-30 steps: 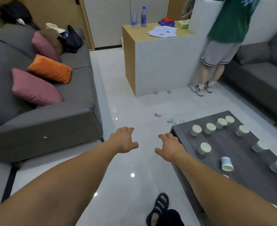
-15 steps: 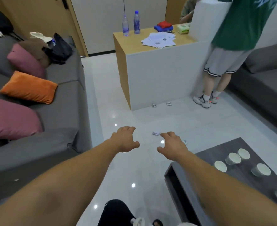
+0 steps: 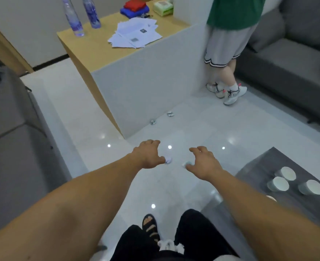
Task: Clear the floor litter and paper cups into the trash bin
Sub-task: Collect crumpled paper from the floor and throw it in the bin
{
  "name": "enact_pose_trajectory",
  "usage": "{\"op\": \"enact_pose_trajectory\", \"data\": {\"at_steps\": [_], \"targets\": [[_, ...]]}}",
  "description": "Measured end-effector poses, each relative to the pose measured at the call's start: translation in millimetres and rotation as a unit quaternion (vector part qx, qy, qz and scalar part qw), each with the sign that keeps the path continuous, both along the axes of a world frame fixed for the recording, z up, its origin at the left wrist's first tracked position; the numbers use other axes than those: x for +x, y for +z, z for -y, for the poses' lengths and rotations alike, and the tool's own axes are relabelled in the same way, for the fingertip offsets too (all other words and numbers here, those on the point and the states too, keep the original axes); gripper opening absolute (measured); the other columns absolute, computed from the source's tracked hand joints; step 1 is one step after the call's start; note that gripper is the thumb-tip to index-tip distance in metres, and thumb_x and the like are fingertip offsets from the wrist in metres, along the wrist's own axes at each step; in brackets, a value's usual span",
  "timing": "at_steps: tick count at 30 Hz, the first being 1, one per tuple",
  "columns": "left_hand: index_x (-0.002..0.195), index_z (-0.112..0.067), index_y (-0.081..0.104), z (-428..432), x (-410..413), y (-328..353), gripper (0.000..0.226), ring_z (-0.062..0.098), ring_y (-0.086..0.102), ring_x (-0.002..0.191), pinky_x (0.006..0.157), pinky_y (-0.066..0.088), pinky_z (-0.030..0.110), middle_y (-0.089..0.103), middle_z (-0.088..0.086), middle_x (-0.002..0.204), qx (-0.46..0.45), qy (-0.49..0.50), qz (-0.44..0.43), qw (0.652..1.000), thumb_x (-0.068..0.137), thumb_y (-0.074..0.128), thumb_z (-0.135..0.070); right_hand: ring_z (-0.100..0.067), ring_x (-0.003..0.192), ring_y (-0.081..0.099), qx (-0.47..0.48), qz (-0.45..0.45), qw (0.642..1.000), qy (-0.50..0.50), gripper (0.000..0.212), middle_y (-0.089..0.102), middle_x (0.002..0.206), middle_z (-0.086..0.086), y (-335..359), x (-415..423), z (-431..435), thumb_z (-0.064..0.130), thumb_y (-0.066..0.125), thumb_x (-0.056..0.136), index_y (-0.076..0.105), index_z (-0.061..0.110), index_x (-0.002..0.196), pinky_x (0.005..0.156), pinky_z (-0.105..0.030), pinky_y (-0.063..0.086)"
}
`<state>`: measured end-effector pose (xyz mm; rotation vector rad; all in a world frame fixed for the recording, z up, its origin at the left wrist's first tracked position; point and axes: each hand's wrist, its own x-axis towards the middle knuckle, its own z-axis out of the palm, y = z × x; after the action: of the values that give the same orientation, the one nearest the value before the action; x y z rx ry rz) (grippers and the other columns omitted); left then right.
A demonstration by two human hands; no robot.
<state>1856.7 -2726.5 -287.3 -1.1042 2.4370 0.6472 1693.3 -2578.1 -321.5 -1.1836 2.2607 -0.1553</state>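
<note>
Two scraps [image 3: 153,122], seemingly paper, lie against the counter [image 3: 146,81] beyond left hand [image 3: 148,155].

Open floor [image 3: 193,129] between counter [image 3: 146,81] and table [image 3: 266,163]

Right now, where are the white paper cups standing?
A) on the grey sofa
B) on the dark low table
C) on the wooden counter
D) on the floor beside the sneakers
B: the paper cups stand upright, mouths up, on the dark low table at the right edge of the view.
</note>
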Motion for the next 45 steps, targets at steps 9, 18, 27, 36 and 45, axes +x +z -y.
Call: {"op": "enact_pose_trajectory", "data": {"at_steps": [9,18,27,36,45], "targets": [[0.151,-0.021,0.017,79.9,-137.3,-48.4,0.081,0.028,0.024,0.141,0.111,0.030,0.046,0.021,0.005,0.157,0.047,-0.112,0.031,0.992,0.086,0.054,-0.052,-0.028,0.135,0.032,0.040,0.054,0.993,-0.100,0.068,0.025,0.152,-0.005,-59.1,-96.8,53.8,0.039,0.059,0.088,0.031,0.023,0.148,0.104,-0.039,0.038],[0.147,-0.019,0.028,132.2,-263.8,-217.1,0.070,0.027,0.033,0.135,0.108,0.034,0.046,0.033,0.007,0.150,0.135,-0.117,0.103,0.978,0.088,0.054,-0.046,-0.026,0.131,0.033,0.116,0.120,0.978,-0.123,0.069,0.020,0.154,-0.001,-224.5,-205.1,96.5,0.042,0.056,0.089,0.026,0.027,0.149,0.100,-0.038,0.040],[0.150,-0.023,0.023,133.2,-314.6,-526.2,0.074,0.021,0.033,0.136,0.109,0.033,0.038,0.032,0.000,0.152,0.218,-0.138,0.118,0.959,0.087,0.051,-0.051,-0.026,0.130,0.034,0.171,0.129,0.962,-0.171,0.074,0.015,0.155,0.000,-517.7,-250.4,109.4,0.040,0.058,0.088,0.018,0.031,0.150,0.098,-0.038,0.042],[0.143,-0.021,0.035,124.6,-315.7,-718.5,0.066,0.023,0.041,0.126,0.101,0.034,0.033,0.042,0.003,0.141,0.226,-0.126,0.055,0.964,0.084,0.060,-0.038,-0.033,0.116,0.043,0.197,0.031,0.976,-0.087,0.080,0.014,0.153,-0.007,-734.7,-244.4,110.5,0.039,0.067,0.081,0.020,0.032,0.146,0.079,-0.039,0.046],[0.136,-0.019,0.044,123.0,-309.7,-724.4,0.055,0.023,0.050,0.117,0.089,0.034,0.026,0.051,0.004,0.131,0.225,-0.088,0.009,0.970,0.086,0.059,-0.035,-0.024,0.097,0.053,0.108,0.100,0.969,-0.201,0.041,0.046,0.119,-0.006,-734.5,-230.9,119.2,0.021,0.057,0.087,0.049,0.017,0.127,0.072,-0.034,0.047]]}}
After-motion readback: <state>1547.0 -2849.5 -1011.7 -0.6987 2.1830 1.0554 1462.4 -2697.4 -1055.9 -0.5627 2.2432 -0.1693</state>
